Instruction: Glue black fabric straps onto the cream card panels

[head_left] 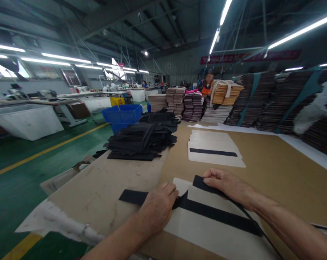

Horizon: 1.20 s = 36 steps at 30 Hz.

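My left hand [160, 206] is closed over a black fabric strip [133, 196], whose end sticks out to the left past my fingers. Pinched between the thumb and fingers of my right hand [225, 183] is another black strip [199, 182], its length trailing back under my wrist to the lower right. Beneath both hands lie pale beige panels [198, 231], slightly fanned. A black strip [223, 215] runs across them, and its left part near my left fingers is curled up. Whether it is one piece with the strip in my left hand cannot be told.
Farther up the brown tabletop [282, 169] lies a stack of pale panels [212, 139] with a black strip [213, 152] across it. A heap of black strips [143, 139] sits left. Beyond are a blue crate [122, 115], tall material stacks [261, 101] and a person [206, 86].
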Tool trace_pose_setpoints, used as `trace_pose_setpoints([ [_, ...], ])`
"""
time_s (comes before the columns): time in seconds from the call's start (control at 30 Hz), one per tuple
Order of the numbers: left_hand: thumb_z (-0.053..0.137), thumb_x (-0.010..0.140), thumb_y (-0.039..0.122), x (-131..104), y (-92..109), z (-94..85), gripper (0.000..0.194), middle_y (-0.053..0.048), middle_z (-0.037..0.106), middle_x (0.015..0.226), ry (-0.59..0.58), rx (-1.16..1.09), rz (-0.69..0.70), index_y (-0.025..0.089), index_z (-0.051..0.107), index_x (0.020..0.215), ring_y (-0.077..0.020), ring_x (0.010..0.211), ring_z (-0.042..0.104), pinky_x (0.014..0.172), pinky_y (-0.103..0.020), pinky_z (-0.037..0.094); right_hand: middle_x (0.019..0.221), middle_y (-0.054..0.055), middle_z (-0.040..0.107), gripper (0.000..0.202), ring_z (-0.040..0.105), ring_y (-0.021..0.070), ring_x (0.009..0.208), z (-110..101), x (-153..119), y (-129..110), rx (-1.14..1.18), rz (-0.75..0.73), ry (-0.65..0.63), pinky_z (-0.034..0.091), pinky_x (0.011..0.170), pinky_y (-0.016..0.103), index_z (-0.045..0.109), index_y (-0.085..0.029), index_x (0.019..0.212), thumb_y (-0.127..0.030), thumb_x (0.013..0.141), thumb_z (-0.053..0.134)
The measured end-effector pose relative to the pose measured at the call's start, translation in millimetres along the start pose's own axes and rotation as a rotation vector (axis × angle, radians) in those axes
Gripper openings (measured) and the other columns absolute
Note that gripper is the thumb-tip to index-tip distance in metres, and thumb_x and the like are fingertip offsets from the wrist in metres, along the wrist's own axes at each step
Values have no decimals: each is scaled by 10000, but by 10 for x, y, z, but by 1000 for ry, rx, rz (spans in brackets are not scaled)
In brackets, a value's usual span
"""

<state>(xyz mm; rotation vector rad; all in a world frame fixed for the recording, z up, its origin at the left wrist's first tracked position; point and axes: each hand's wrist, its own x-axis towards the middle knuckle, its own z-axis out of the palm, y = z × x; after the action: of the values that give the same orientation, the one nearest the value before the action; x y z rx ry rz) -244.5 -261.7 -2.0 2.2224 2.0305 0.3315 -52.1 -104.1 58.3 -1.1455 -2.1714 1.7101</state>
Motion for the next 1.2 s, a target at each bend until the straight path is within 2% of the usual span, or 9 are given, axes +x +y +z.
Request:
trace_pose_setpoints([
  [0.2,478,944,177,-44,-128,214,251,-59,580,1125,102,-94,7,202,583,1170,-230,1050,497,945,-369,484,574,-70,483,70,386,87,498,300,516,89,-222,-55,-38,289,467,213,550,-203,786,-270,808,539],
  [0.4,507,915,171,-45,-164,249,271,-62,578,1094,105,-111,32,183,576,1177,-232,1009,497,917,-365,492,613,-57,506,47,435,106,592,485,822,230,-348,-114,-35,330,564,233,578,-189,731,-193,778,573],
  [0.6,552,888,169,-47,-164,243,264,-64,576,1090,77,-111,25,169,580,1150,-236,1007,495,925,-365,490,624,-48,536,43,456,118,594,545,881,284,-480,-127,-18,315,562,244,584,-195,757,-167,790,584],
  [0.83,537,875,162,-44,-160,260,295,-70,574,1116,54,-88,26,172,568,1168,-248,1024,494,905,-382,507,695,-15,624,56,523,134,652,611,882,229,-625,-159,30,330,601,249,606,-201,773,-155,799,622],
  [0.97,548,897,223,-33,-168,251,268,-70,582,1108,47,-94,17,183,574,1161,-250,1026,499,905,-382,506,712,-6,656,45,550,138,654,632,883,211,-678,-159,44,337,599,248,634,-208,799,-165,813,629],
  [1.1,540,889,197,-30,-179,247,294,-72,592,1102,33,-88,28,192,563,1183,-244,1015,513,902,-384,501,709,-2,669,59,572,142,659,618,865,189,-724,-152,43,341,595,246,655,-213,802,-157,809,637],
  [1.2,537,901,213,-31,-176,254,297,-77,584,1177,41,-84,17,196,555,1197,-246,1071,509,936,-385,492,724,14,684,61,587,155,666,613,843,162,-759,-154,43,346,601,256,669,-211,814,-164,815,629],
])
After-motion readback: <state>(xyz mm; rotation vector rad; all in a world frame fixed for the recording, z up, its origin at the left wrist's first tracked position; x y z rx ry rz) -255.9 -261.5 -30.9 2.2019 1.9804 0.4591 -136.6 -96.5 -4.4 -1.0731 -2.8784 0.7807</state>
